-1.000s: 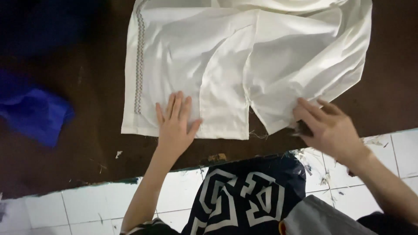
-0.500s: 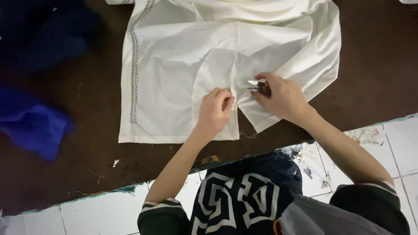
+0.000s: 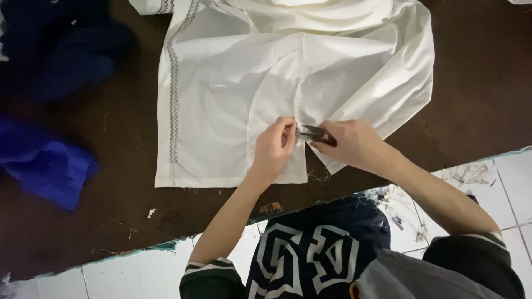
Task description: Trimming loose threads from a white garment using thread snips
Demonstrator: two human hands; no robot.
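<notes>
Two hands, left hand [image 3: 275,147], right hand [image 3: 354,145] (on white garment [image 3: 233,94])

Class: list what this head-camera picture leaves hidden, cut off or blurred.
- White garment: top cut off by the upper frame edge.
- Dark tool: mostly hidden in the right hand; kind unclear.
- Left hand: fingertips curled out of sight.
- Blue cloth: blurred, kind unclear.

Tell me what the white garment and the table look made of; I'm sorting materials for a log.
White garment: thin woven cloth, matte, going by soft creases and loose hem threads.
Table: dark brown, probably wood or board, dull and scuffed; hard to be sure.
</notes>
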